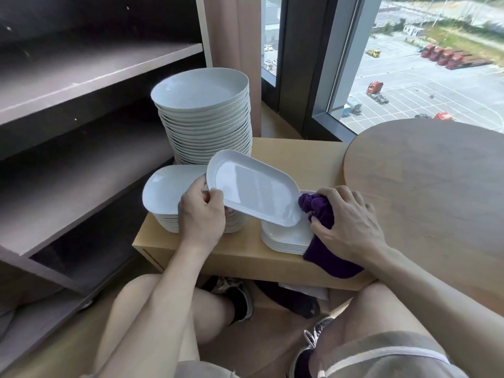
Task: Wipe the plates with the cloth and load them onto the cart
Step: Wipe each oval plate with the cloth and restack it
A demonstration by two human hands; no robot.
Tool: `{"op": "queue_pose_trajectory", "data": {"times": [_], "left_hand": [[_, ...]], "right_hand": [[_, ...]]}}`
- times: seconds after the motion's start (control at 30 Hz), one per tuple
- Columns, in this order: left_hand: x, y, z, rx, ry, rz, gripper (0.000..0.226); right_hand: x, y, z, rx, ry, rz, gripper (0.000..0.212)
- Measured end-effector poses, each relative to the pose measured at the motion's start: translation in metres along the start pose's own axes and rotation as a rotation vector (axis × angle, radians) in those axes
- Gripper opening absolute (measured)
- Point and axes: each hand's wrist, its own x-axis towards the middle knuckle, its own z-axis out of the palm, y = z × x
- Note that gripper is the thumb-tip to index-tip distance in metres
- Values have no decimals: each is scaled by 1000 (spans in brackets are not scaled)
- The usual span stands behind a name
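Plate [253,186], tilted just above the short stack [283,241], is pinched at one end by the left hand [201,214]; right hand [346,222] grips the cloth [319,208] beside that stack. Hard wiping may lever it loose.

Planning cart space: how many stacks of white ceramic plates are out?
3: tall round stack at back; oblong stack behind left hand; lower stack partly under purple cloth.
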Motion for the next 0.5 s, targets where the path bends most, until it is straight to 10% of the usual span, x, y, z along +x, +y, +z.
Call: {"op": "queue_pose_trajectory", "data": {"times": [0.5], "left_hand": [[25,-22,-49,162,292,-298,40]], "right_hand": [[0,-1,4,-77,-19,-7,50]]}}
